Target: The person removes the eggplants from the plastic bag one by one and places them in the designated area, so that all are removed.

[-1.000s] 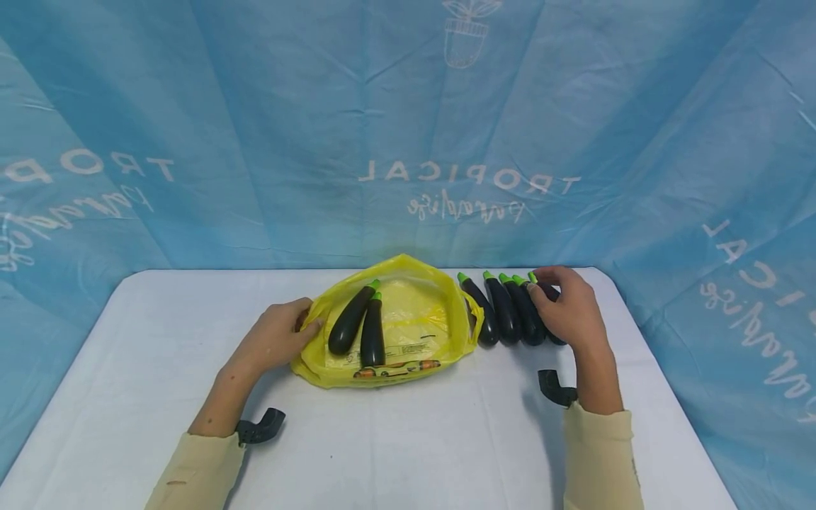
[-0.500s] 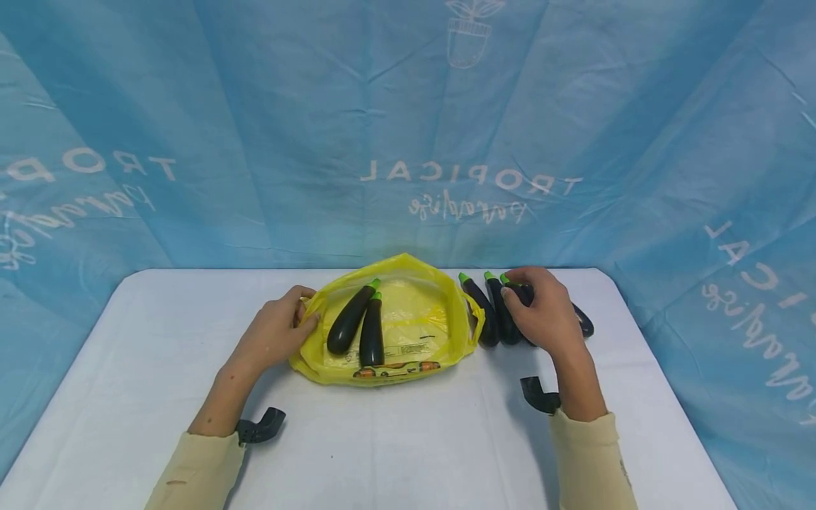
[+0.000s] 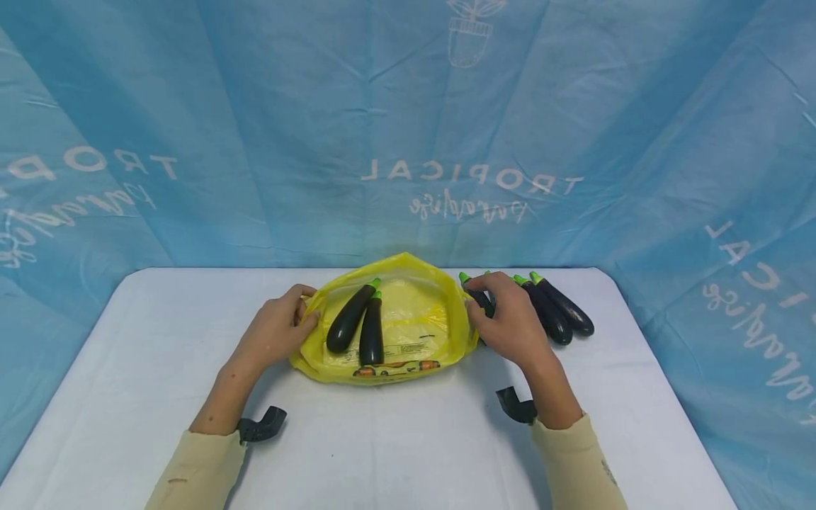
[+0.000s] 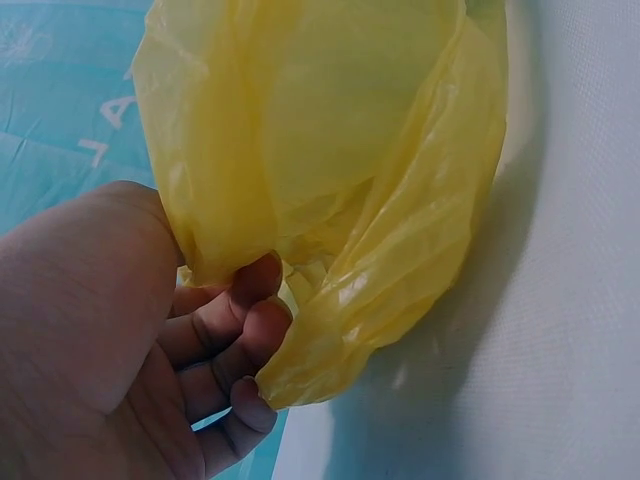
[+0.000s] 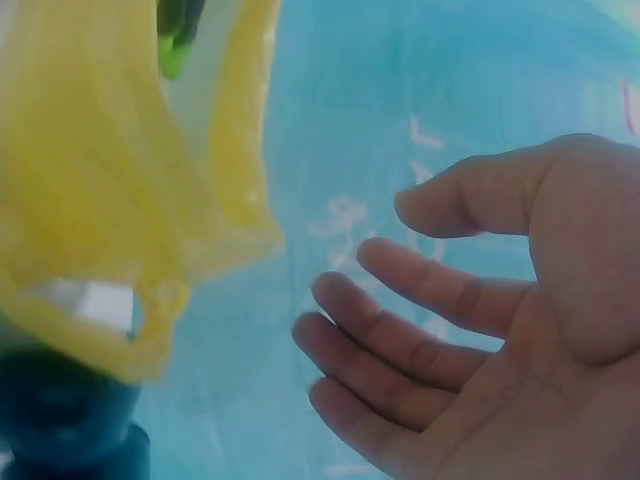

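A yellow plastic bag [image 3: 417, 319] lies with its mouth spread on the table; two eggplants [image 3: 347, 319] rest inside. My left hand [image 3: 275, 327] grips the bag's left edge, fingers curled against the film [image 4: 340, 120] in the left wrist view. By the bag's right handle is my right hand [image 3: 510, 322]; the right wrist view shows its fingers [image 5: 410, 345] apart and holding nothing, beside the bag's handle [image 5: 90, 345]. Below that handle, dark rounded eggplant ends [image 5: 60, 410] show. More eggplants [image 3: 478, 294] lie partly hidden behind the right hand, and two others [image 3: 566, 306] lie to its right.
The white-covered table [image 3: 382, 446] ends at a blue curtain [image 3: 306, 177] with printed lettering, which rises behind it and at both sides. A black curved mount [image 3: 263, 425] sits on each wrist.
My right hand has moved left from the far eggplants, across the row, to the bag's right handle. The rightmost eggplants are now uncovered. My left hand and the bag have barely moved.
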A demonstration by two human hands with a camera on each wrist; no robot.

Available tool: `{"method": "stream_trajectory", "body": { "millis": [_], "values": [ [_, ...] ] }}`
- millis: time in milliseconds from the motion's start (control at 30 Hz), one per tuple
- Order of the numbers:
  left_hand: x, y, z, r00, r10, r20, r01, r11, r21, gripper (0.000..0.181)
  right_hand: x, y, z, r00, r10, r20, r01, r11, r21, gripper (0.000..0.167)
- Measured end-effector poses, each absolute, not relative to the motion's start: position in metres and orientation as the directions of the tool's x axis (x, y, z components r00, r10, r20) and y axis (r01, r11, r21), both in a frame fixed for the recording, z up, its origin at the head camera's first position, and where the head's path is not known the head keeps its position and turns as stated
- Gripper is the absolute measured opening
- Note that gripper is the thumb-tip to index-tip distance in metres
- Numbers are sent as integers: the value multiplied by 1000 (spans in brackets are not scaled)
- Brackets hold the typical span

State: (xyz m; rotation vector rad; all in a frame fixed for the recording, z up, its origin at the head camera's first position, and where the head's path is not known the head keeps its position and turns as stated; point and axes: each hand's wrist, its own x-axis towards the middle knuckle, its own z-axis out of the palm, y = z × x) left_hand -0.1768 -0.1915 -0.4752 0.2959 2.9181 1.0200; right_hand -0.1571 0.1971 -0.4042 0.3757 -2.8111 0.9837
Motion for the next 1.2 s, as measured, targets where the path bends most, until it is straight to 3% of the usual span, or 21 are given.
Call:
{"method": "stream_trajectory", "body": {
  "millis": [1200],
  "values": [
    [-176, -193, -474, -980, 197, 42, 178, 754, 632, 39, -156, 101, -421, -902, -397, 170, -405, 639, -654, 28]
  ]
}}
